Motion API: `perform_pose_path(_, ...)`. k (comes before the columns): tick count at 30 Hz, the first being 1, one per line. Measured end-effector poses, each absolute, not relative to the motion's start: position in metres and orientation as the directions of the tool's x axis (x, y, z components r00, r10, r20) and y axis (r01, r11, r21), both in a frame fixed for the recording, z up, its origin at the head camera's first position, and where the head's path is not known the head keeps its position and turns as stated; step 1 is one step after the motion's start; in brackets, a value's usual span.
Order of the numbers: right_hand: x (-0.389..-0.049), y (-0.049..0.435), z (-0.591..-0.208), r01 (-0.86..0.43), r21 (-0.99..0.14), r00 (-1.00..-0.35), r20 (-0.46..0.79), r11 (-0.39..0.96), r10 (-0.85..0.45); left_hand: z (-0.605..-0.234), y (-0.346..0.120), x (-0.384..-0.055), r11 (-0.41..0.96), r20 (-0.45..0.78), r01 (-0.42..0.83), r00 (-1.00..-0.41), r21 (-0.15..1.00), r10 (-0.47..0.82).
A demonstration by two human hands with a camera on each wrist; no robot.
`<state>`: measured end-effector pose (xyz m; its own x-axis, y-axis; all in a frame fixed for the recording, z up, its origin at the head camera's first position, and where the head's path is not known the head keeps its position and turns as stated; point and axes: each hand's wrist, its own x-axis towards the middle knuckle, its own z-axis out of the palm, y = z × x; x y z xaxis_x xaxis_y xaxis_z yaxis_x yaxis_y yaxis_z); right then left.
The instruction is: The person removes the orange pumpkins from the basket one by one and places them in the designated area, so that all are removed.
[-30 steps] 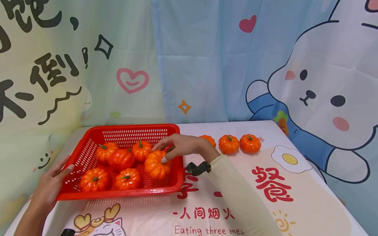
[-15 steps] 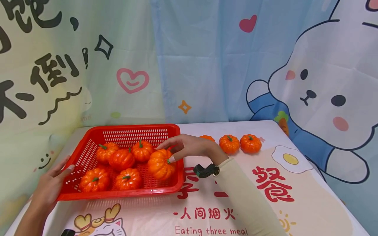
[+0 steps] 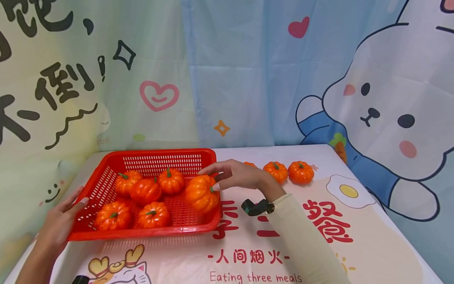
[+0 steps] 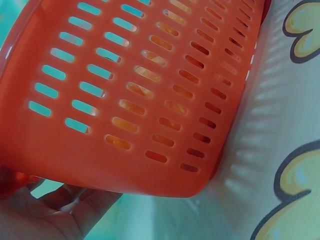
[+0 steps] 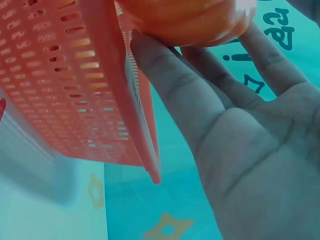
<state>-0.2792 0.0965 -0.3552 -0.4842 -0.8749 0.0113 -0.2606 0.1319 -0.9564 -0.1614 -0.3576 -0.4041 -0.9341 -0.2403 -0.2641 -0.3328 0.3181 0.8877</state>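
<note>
A red slotted plastic basket [image 3: 142,232] stands on the left part of the table, with several small orange pumpkins in it, one of them a ribbed pumpkin [image 3: 146,191] in the middle. My left hand [image 3: 61,217] grips the basket's left rim; the left wrist view shows that hand [image 4: 65,212] at the rim beside the slotted wall [image 4: 100,160]. Just inside the right wall, my right hand [image 3: 238,176] pinches a pumpkin [image 3: 201,194] by its side near the green stem. In the right wrist view, fingers [image 5: 180,85] press against this pumpkin [image 5: 192,22] beside the basket edge [image 5: 132,100].
To the right of the basket, a pumpkin [image 3: 275,171] and another pumpkin [image 3: 301,172] sit near the table's back, with a third partly hidden behind my right hand. A printed cloth [image 3: 255,244] covers the table. A patterned curtain [image 3: 234,79] hangs behind.
My right hand has moved right and slightly up with the pumpkin, which has come closer to the basket's right rim. The left hand has kept its grip on the basket.
</note>
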Motion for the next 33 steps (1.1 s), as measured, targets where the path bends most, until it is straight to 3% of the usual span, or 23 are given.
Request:
perform_pose_path(15, -0.275, 0.126, -0.36, -0.225, -0.966, -0.559, 0.023, 0.125, -0.829, -0.403, -0.358, -0.161, 0.314, -0.264, -0.331, -0.935, 0.89, -0.236)
perform_pose_path(25, -0.266, 0.152, -0.368, -0.189, -0.951, -0.678, -0.054, 0.245, -0.733, -0.403, -0.359, -0.162, 0.341, -0.269, -0.34, -0.933, 0.876, -0.239)
perform_pose_path(33, -0.26, 0.173, -0.378, -0.192, -0.922, -0.728, -0.095, 0.335, -0.679, -0.403, -0.359, -0.162, 0.332, -0.275, -0.348, -0.929, 0.876, -0.248)
